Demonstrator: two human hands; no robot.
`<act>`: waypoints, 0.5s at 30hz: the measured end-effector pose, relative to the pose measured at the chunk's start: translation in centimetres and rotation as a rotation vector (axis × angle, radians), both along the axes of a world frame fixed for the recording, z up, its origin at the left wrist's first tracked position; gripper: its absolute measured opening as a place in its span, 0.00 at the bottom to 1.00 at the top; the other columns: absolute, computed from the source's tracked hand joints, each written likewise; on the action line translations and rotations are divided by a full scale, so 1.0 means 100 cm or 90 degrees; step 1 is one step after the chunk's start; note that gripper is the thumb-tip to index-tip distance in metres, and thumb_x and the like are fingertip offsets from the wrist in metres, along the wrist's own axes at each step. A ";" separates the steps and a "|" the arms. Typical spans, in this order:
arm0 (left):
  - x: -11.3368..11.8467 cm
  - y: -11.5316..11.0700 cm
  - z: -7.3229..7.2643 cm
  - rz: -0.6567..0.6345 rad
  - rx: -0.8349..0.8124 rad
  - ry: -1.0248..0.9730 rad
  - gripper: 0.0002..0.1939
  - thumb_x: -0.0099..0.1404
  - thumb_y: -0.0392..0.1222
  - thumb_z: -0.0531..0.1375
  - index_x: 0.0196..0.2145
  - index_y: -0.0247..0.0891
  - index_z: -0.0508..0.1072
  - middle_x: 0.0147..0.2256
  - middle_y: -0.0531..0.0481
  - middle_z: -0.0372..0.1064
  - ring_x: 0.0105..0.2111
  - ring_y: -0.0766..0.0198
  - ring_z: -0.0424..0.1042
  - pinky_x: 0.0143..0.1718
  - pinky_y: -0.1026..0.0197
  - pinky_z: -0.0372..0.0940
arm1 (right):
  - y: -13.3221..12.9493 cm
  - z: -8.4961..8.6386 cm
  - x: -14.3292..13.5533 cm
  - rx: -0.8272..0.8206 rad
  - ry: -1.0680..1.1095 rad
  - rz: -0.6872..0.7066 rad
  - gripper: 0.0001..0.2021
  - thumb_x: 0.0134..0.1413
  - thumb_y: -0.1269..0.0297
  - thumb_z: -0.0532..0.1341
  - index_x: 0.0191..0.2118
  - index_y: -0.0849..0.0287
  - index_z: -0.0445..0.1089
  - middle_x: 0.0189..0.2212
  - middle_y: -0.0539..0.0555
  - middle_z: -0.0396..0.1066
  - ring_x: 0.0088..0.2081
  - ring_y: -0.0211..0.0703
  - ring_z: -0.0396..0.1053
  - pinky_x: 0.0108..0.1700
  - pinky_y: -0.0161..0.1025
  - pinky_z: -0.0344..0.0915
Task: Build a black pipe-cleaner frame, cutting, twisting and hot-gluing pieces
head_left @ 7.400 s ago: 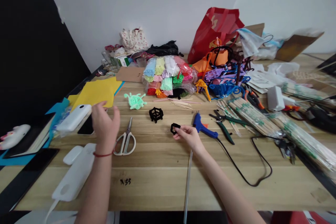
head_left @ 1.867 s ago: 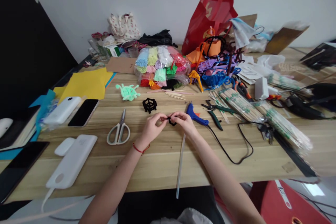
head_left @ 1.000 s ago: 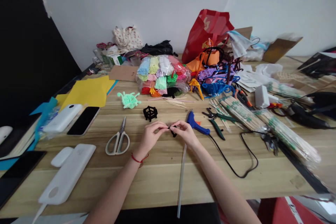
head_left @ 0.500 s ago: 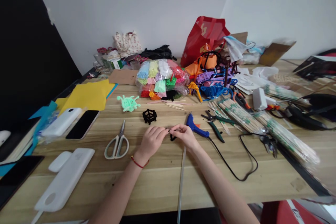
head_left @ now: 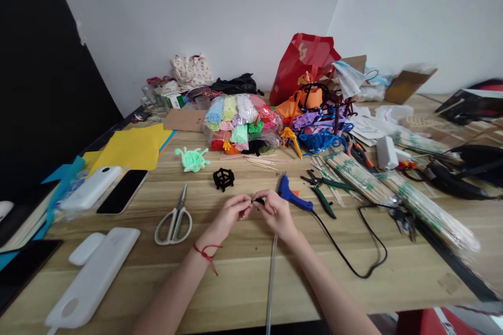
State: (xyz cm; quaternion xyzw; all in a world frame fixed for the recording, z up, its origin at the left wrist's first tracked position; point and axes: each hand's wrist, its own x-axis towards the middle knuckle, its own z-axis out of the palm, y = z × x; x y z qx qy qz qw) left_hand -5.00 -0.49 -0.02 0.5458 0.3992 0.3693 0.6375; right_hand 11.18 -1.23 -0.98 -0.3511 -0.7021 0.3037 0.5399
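My left hand [head_left: 237, 209] is closed, its thumb and fingertips pinching one end of a short black pipe cleaner [head_left: 257, 201]. My right hand [head_left: 274, 211] pinches the same piece from the other side, just above the table; much of it is hidden by the fingers. Beyond the hands stands a small black openwork shape [head_left: 223, 179] that looks made of pipe cleaner. A light green pipe-cleaner shape [head_left: 192, 159] lies behind it to the left. Right of my right hand lies a blue glue gun [head_left: 293, 193]. A long translucent glue stick [head_left: 272, 277] runs from below my right wrist to the front edge.
White-handled scissors [head_left: 173, 225] lie left of my hands, near a phone [head_left: 122, 192] and white power banks [head_left: 94, 277]. Green-handled pliers [head_left: 324, 201] and packs of wooden sticks [head_left: 428, 209] are on the right. A bag of coloured pipe cleaners [head_left: 241, 120] is at the back.
My hands have turned upward a little, lifting the black pipe cleaner and showing more of it. My left fingers have curled more. The whole view has shifted slightly.
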 end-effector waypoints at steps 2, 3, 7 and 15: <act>-0.001 0.002 -0.002 -0.063 -0.161 -0.124 0.11 0.59 0.45 0.55 0.26 0.37 0.60 0.19 0.57 0.48 0.19 0.71 0.49 0.21 0.66 0.45 | -0.003 0.002 0.001 0.060 -0.051 0.026 0.18 0.54 0.71 0.55 0.19 0.56 0.46 0.37 0.57 0.71 0.40 0.44 0.68 0.40 0.43 0.63; -0.001 0.002 -0.003 -0.079 -0.199 -0.153 0.11 0.58 0.45 0.55 0.26 0.37 0.59 0.19 0.58 0.48 0.19 0.71 0.48 0.20 0.66 0.44 | -0.004 0.004 0.001 0.062 -0.056 0.029 0.18 0.54 0.71 0.55 0.19 0.55 0.46 0.37 0.57 0.71 0.40 0.44 0.68 0.40 0.43 0.63; 0.001 -0.001 -0.002 -0.008 -0.019 -0.025 0.11 0.63 0.47 0.53 0.28 0.36 0.61 0.23 0.55 0.55 0.22 0.70 0.54 0.24 0.66 0.51 | 0.000 0.008 -0.002 -0.101 0.074 -0.015 0.19 0.51 0.66 0.60 0.20 0.55 0.45 0.30 0.54 0.70 0.36 0.43 0.68 0.37 0.41 0.63; -0.002 -0.009 0.002 0.048 0.708 0.638 0.10 0.67 0.35 0.48 0.37 0.38 0.68 0.34 0.47 0.66 0.35 0.58 0.63 0.37 0.56 0.57 | 0.010 0.003 -0.005 -0.458 0.338 0.071 0.27 0.30 0.62 0.72 0.23 0.55 0.47 0.21 0.46 0.67 0.24 0.34 0.63 0.30 0.34 0.61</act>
